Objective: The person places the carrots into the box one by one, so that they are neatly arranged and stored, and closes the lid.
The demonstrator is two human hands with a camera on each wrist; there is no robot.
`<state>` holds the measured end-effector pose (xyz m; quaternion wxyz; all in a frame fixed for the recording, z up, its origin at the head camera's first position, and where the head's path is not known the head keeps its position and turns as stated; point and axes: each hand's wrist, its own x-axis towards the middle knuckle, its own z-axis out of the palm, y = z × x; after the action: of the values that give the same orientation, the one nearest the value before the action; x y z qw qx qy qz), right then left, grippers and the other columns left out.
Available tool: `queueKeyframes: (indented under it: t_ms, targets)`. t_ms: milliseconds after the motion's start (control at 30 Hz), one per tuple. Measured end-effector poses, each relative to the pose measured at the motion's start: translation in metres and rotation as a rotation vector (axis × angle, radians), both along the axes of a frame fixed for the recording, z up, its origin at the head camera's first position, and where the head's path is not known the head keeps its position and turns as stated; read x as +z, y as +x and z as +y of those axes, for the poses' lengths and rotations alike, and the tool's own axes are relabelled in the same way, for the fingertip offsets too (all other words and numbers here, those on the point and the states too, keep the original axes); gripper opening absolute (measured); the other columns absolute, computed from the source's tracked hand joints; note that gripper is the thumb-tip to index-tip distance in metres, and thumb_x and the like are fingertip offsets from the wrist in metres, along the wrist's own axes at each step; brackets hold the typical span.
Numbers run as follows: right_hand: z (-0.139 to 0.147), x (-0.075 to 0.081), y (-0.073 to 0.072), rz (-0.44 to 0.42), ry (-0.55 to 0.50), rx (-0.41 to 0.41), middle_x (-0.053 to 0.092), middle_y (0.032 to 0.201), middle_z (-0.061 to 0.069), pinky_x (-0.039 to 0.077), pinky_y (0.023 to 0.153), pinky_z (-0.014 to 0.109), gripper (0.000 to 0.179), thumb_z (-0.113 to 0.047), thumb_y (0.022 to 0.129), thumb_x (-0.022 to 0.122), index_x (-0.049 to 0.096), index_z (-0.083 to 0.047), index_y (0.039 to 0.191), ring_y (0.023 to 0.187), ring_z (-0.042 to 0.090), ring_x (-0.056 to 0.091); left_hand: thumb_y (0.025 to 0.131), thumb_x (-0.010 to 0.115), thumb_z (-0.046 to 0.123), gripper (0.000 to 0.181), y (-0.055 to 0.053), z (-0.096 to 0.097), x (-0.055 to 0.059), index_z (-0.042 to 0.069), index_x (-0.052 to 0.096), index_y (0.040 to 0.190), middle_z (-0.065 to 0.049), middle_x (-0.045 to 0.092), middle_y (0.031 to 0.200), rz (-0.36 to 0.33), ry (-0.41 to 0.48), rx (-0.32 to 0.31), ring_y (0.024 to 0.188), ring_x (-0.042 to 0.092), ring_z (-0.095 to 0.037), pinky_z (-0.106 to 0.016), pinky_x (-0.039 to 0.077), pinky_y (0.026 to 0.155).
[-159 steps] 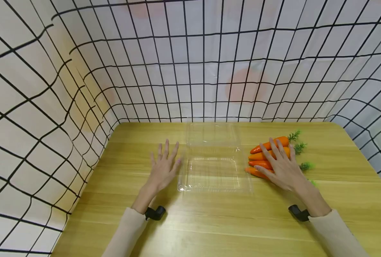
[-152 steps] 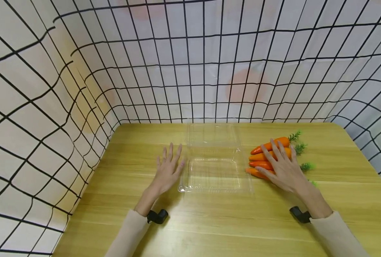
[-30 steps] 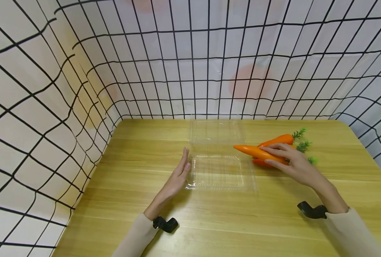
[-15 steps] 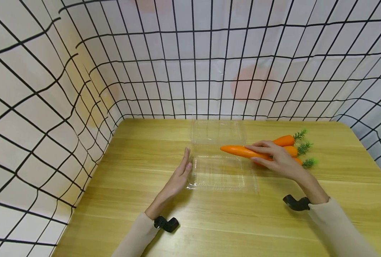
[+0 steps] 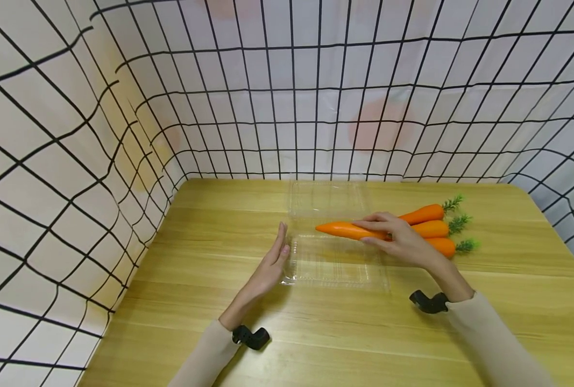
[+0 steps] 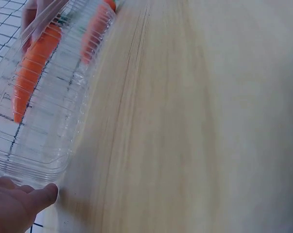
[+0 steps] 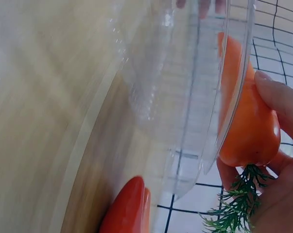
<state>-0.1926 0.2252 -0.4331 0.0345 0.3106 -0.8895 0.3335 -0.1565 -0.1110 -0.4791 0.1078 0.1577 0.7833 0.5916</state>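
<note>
The right hand [image 5: 403, 242] grips a carrot [image 5: 343, 230] over a plastic clamshell [image 5: 329, 265]. The left hand [image 5: 263, 275], fingers straight, touches the clamshell.

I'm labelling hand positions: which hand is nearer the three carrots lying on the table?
Right. The right hand, holding a fourth carrot, is just beside the three carrots; the left hand is farther, at the opposite side of the clear container.

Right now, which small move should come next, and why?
Probably lower the held carrot into the clear container: the right hand grips it, its tip appears over the container, the lid lies open, and the left hand is at the left edge.
</note>
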Motion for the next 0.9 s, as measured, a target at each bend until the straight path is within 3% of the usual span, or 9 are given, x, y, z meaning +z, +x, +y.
queueKeyframes:
  t_ms: [300, 533, 900]
  targets:
    - [-0.016, -0.006, -0.001, -0.068, -0.012, 0.013, 0.064, 0.136, 0.014, 0.050, 0.085, 0.036, 0.043, -0.019, 0.099, 0.071, 0.065, -0.010, 0.141, 0.112, 0.026, 0.060, 0.115, 0.027, 0.015, 0.062, 0.000, 0.000, -0.001, 0.006, -0.008, 0.166, -0.014, -0.003, 0.175, 0.007, 0.001, 0.004, 0.162, 0.000, -0.031, -0.053, 0.005, 0.132]
    - [-0.026, -0.011, -0.002, -0.070, 0.006, 0.021, 0.064, 0.131, 0.016, 0.052, 0.092, 0.046, 0.040, -0.017, 0.101, 0.068, 0.066, -0.006, 0.139, 0.114, 0.030, 0.059, 0.115, 0.027, 0.016, 0.062, 0.000, -0.001, -0.001, 0.007, -0.009, 0.166, -0.014, -0.005, 0.175, 0.005, -0.010, 0.004, 0.162, -0.002, -0.031, -0.053, 0.004, 0.132]
    - [-0.040, -0.012, -0.008, -0.085, 0.111, -0.011, 0.064, 0.134, 0.019, 0.051, 0.100, 0.057, 0.042, -0.023, 0.101, 0.069, 0.066, -0.009, 0.140, 0.124, 0.038, 0.057, 0.115, 0.027, 0.017, 0.062, -0.001, -0.001, -0.002, 0.008, -0.008, 0.166, -0.012, -0.003, 0.175, 0.009, -0.010, 0.002, 0.162, 0.000, -0.029, -0.052, 0.004, 0.132]
